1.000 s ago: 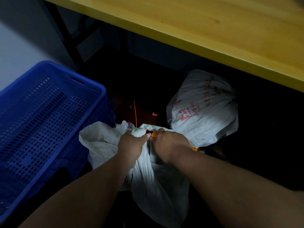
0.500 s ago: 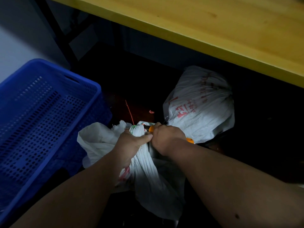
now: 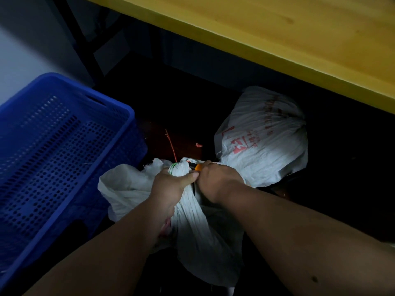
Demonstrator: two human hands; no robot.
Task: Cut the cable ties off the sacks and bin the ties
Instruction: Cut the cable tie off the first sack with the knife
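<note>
The left hand (image 3: pixel 171 184) is gripping the gathered neck of the crumpled white woven sack (image 3: pixel 192 227); right-hand fingers (image 3: pixel 213 169) are curling round an orange-handled cutter (image 3: pixel 198 167) just beside it. The tie itself is hidden, so she should be cutting away from the left thumb.

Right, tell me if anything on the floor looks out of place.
A thin red strip and a small red scrap lie loose on the dark floor beyond the gripped white woven sack, not binned.
</note>
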